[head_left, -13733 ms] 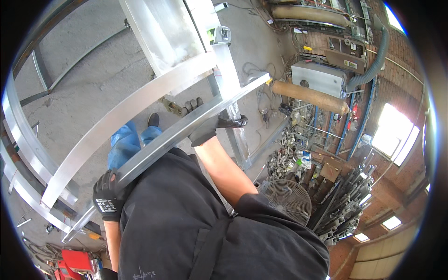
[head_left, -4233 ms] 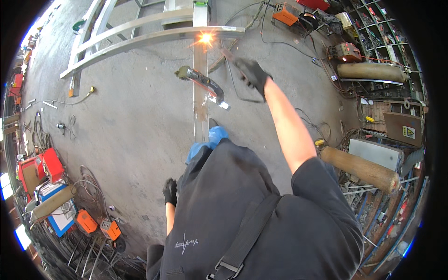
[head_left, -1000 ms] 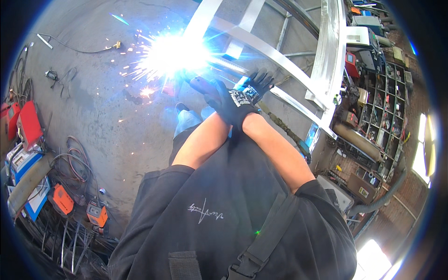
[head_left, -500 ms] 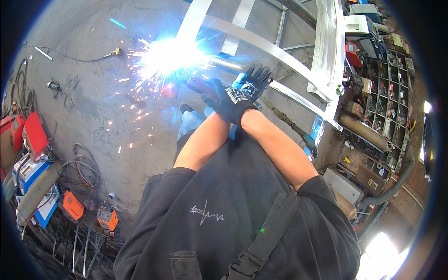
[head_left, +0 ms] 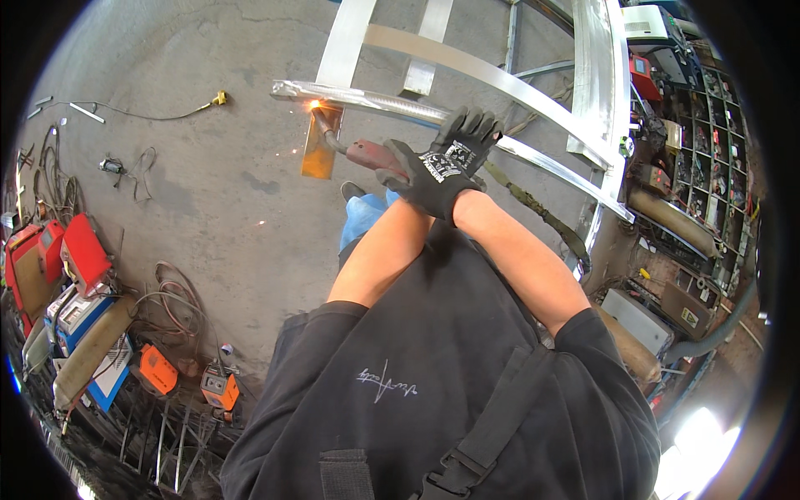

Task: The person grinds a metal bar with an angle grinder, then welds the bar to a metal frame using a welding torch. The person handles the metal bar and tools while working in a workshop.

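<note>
My right hand (head_left: 432, 177), in a black glove with white print, grips the red handle of a welding torch (head_left: 371, 157). The torch's bent neck points up and left, its tip at a small orange glow on the underside of a shiny metal tube (head_left: 375, 100). Below the glow, a metal plate (head_left: 317, 157) shines orange. Crossed behind the right wrist is my left hand (head_left: 468, 140), gloved too, its fingers stretched out over the tube; whether it presses on it is hard to see. A sleeved cable (head_left: 533, 204) trails from behind my hands toward the lower right.
The tube belongs to a large metal frame (head_left: 467, 58) reaching up and right. Red machines (head_left: 83, 254) and orange boxes (head_left: 218, 387) stand at left with coiled cables. A compartmented rack (head_left: 721, 158) lines the right. A cable with a yellow end (head_left: 219, 97) lies on the floor.
The blinding blue-white arc and its spray of sparks have shrunk to a small orange glow with few sparks. The torch neck and tube end now show. The scene has shifted slightly right in view.
</note>
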`<state>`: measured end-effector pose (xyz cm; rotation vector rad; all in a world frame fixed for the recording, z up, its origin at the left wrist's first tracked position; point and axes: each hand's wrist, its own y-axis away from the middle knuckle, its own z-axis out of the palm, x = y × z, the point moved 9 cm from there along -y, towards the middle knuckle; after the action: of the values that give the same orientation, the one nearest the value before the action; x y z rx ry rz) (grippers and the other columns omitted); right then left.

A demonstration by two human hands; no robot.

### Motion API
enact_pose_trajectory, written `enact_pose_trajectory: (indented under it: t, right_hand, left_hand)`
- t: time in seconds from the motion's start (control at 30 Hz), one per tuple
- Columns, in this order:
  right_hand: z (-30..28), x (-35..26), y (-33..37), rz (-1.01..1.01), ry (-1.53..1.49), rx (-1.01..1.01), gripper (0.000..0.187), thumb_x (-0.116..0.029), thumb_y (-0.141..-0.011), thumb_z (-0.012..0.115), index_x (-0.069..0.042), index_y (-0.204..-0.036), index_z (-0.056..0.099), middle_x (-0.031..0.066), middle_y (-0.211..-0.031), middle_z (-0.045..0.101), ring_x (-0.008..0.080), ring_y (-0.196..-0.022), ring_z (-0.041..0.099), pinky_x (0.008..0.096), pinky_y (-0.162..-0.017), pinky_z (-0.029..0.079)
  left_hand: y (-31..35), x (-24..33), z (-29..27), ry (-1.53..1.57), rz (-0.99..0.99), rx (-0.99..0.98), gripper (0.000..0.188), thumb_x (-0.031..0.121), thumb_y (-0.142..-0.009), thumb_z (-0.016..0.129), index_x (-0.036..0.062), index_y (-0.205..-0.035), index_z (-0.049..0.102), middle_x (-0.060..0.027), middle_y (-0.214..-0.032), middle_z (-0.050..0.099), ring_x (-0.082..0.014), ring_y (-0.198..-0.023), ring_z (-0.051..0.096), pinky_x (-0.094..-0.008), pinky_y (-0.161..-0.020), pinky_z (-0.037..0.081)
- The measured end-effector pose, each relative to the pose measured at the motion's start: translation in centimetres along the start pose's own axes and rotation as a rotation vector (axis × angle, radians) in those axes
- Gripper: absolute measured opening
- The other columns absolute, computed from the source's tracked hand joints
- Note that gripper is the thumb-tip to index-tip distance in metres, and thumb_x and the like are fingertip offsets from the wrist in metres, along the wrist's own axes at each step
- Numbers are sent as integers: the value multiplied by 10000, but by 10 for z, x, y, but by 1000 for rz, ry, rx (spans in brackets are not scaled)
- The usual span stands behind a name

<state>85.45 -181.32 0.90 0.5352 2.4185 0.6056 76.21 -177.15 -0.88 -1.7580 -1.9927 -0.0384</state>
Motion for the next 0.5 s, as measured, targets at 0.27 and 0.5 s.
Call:
enact_pose_trajectory:
  t: [0.27, 0.5]
  right_hand:
    - [-6, -3, -4, 19, -398, -70, 818, -590, -951, 554, 10, -1483, 393, 261, -1430, 519, 373, -1325, 509, 427, -1094, 393]
    - [-17, -9, -6, -59, -518, -59, 643, -502, -956, 593, -7, -1365, 544, 235, -1238, 663, 376, -1155, 635, 426, -996, 464]
  left_hand:
    - [-4, 1, 1, -113, 50, -64, 665, 345, -875, 620, 225, -1481, 376, -20, -1468, 436, -252, -1397, 374, -481, -1201, 221]
    - [-2, 0, -7, -60, 56, 85, 634, 336, -825, 665, 213, -1406, 441, -34, -1477, 461, -274, -1400, 391, -495, -1159, 293]
